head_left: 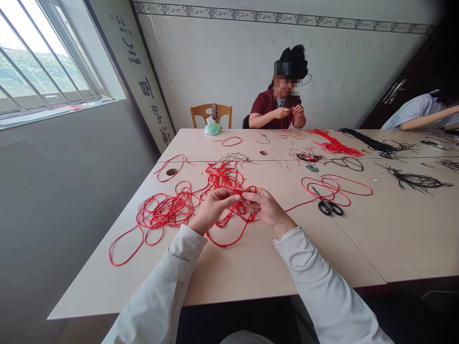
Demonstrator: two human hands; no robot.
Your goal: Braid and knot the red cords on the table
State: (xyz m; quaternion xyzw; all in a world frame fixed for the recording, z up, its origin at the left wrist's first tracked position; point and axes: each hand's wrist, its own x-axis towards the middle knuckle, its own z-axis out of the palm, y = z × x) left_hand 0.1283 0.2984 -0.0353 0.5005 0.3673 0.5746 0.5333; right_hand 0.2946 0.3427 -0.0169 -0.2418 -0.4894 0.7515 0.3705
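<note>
Your long cloth sleeves (154, 296) are pale grey-white, while the twisted, rope-like red cord (225, 245) before you has a spiral pattern in bright red, and the tangled coil of thin, smooth red cord (170, 212) is plain in the same hue. You have a pale beige, flat-topped table (362, 229), scissors with rounded black plastic handles (330, 208) and a fanned bundle of black cord (418, 181). Facing you, the white tiled wall (229, 62) carries a grey border strip (265, 15) patterned with dark bamboo sprigs, and the co-worker's short-sleeved shirt (263, 106) is maroon.
</note>
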